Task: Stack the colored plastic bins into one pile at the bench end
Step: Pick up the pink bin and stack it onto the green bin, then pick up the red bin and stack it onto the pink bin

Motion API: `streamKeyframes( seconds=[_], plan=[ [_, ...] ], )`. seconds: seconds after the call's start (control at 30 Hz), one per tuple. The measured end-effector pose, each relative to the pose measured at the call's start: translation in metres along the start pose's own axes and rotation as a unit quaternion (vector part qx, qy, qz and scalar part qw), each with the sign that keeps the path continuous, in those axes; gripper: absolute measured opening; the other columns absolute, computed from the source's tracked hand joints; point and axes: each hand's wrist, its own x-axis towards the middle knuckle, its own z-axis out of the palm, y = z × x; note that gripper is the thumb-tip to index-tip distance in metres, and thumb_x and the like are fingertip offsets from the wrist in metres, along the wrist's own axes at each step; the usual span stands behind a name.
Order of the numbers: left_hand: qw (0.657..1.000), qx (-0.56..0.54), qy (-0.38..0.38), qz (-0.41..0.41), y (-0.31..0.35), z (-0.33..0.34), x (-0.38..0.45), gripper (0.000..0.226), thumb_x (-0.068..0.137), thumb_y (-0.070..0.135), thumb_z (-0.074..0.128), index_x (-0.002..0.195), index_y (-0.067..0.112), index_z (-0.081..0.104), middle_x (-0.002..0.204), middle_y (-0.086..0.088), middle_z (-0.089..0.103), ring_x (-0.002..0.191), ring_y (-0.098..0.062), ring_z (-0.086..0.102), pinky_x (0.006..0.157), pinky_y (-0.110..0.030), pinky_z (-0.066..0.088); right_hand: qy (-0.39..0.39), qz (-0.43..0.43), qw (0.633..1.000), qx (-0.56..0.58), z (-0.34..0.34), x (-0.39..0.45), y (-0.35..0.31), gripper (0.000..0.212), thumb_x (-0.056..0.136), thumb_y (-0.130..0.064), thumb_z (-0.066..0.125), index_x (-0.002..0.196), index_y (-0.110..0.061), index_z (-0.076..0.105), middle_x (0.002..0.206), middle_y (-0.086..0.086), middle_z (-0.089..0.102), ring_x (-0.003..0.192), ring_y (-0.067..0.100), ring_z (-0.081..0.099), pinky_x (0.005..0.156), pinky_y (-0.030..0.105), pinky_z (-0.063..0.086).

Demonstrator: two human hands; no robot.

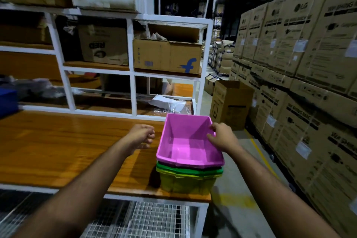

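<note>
A pile of nested plastic bins stands at the right end of the wooden bench (58,141). The pink bin (185,147) is on top, a green bin (185,169) shows under it, and a yellow-green bin (185,183) is at the bottom. My right hand (222,137) grips the pink bin's right rim, fingers curled over the edge. Just left of the pile, my left hand (141,136) hovers with loosely curled fingers, holding nothing and not touching the bins.
White shelving (133,91) with cardboard boxes (166,56) rises behind the bench. A blue object (7,100) sits at the far left. Stacked cartons (309,63) wall the aisle on the right. A wire mesh shelf (146,220) lies under the bench.
</note>
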Motion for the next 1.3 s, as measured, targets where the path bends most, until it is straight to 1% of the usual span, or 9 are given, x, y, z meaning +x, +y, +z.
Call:
streamKeyframes(
  seconds=[0.13, 0.2, 0.27, 0.37, 0.43, 0.6, 0.77, 1.0, 1.3],
  plan=[
    [0.983, 0.151, 0.066, 0.082, -0.013, -0.028, -0.027, 0.030, 0.091, 0.009, 0.059, 0.121, 0.010, 0.061, 0.095, -0.011, 0.063, 0.069, -0.019, 0.057, 0.055, -0.026, 0.043, -0.011, -0.111, 0.992, -0.065, 0.020, -0.009, -0.035, 0.044, 0.091, -0.027, 0.057, 0.134, -0.016, 0.054, 0.126, 0.005, 0.058, 0.113, 0.019, 0.054, 0.098, 0.035, 0.047],
    [0.958, 0.255, 0.078, 0.110, -0.022, -0.052, -0.045, 0.039, 0.090, 0.015, 0.062, 0.128, 0.011, 0.059, 0.111, -0.011, 0.066, 0.091, -0.023, 0.064, 0.070, -0.030, 0.052, -0.020, -0.145, 0.986, -0.083, 0.034, -0.017, -0.056, 0.046, 0.092, -0.029, 0.055, 0.135, -0.013, 0.052, 0.131, 0.009, 0.056, 0.119, 0.026, 0.052, 0.102, 0.040, 0.045],
    [0.929, 0.337, 0.092, 0.121, -0.036, -0.084, -0.062, 0.046, 0.090, 0.022, 0.063, 0.134, 0.014, 0.055, 0.127, -0.009, 0.064, 0.115, -0.024, 0.060, 0.092, -0.034, 0.050, -0.031, -0.178, 0.978, -0.101, 0.050, -0.027, -0.084, 0.049, 0.093, -0.033, 0.053, 0.137, -0.011, 0.049, 0.135, 0.012, 0.053, 0.124, 0.030, 0.048, 0.102, 0.044, 0.045],
    [0.889, 0.426, 0.115, 0.125, -0.062, -0.141, -0.082, 0.053, 0.092, 0.029, 0.060, 0.141, 0.015, 0.047, 0.140, -0.007, 0.055, 0.130, -0.024, 0.048, 0.102, -0.033, 0.040, -0.031, -0.214, 0.968, -0.123, 0.078, -0.042, -0.138, 0.056, 0.093, -0.040, 0.052, 0.141, -0.014, 0.043, 0.145, 0.010, 0.044, 0.132, 0.030, 0.042, 0.105, 0.045, 0.043],
    [0.871, 0.461, 0.133, 0.102, -0.080, -0.178, -0.093, 0.056, 0.094, 0.034, 0.055, 0.145, 0.019, 0.040, 0.147, -0.005, 0.047, 0.137, -0.026, 0.038, 0.108, -0.039, 0.036, -0.021, -0.236, 0.961, -0.145, 0.095, -0.050, -0.176, 0.061, 0.092, -0.043, 0.052, 0.144, -0.016, 0.039, 0.152, 0.009, 0.038, 0.138, 0.029, 0.036, 0.110, 0.046, 0.037],
    [0.841, 0.502, 0.181, 0.090, -0.123, -0.289, -0.128, 0.063, 0.095, 0.041, 0.049, 0.151, 0.024, 0.026, 0.158, -0.003, 0.030, 0.147, -0.021, 0.022, 0.117, -0.044, 0.022, 0.005, -0.261, 0.952, -0.157, 0.150, -0.074, -0.291, 0.071, 0.093, -0.052, 0.044, 0.153, -0.020, 0.024, 0.162, 0.007, 0.023, 0.150, 0.026, 0.018, 0.120, 0.051, 0.020],
    [0.820, 0.527, 0.196, 0.104, -0.146, -0.409, -0.168, 0.065, 0.098, 0.041, 0.042, 0.155, 0.023, 0.016, 0.163, -0.001, 0.019, 0.150, -0.019, 0.012, 0.120, -0.040, 0.010, 0.010, -0.269, 0.956, -0.117, 0.210, -0.107, -0.405, 0.074, 0.096, -0.055, 0.034, 0.156, -0.015, 0.015, 0.164, 0.009, 0.015, 0.152, 0.025, 0.010, 0.121, 0.052, 0.015],
    [0.781, 0.572, 0.235, 0.089, -0.177, -0.536, -0.207, 0.068, 0.099, 0.045, 0.036, 0.156, 0.016, 0.012, 0.163, -0.005, 0.017, 0.150, -0.020, 0.012, 0.121, -0.039, 0.009, -0.035, -0.284, 0.952, -0.107, 0.268, -0.138, -0.530, 0.073, 0.098, -0.055, 0.032, 0.157, -0.015, 0.012, 0.165, 0.008, 0.010, 0.153, 0.024, 0.004, 0.122, 0.052, 0.013],
    [0.781, 0.567, 0.260, 0.038, -0.225, -0.676, -0.202, 0.071, 0.099, 0.047, 0.034, 0.156, 0.014, 0.009, 0.164, -0.006, 0.016, 0.151, -0.022, 0.011, 0.122, -0.039, 0.008, -0.090, -0.300, 0.944, -0.107, 0.350, -0.121, -0.676, 0.075, 0.096, -0.058, 0.034, 0.156, -0.019, 0.014, 0.165, 0.005, 0.011, 0.153, 0.022, 0.004, 0.121, 0.054, 0.010]
  ],
)
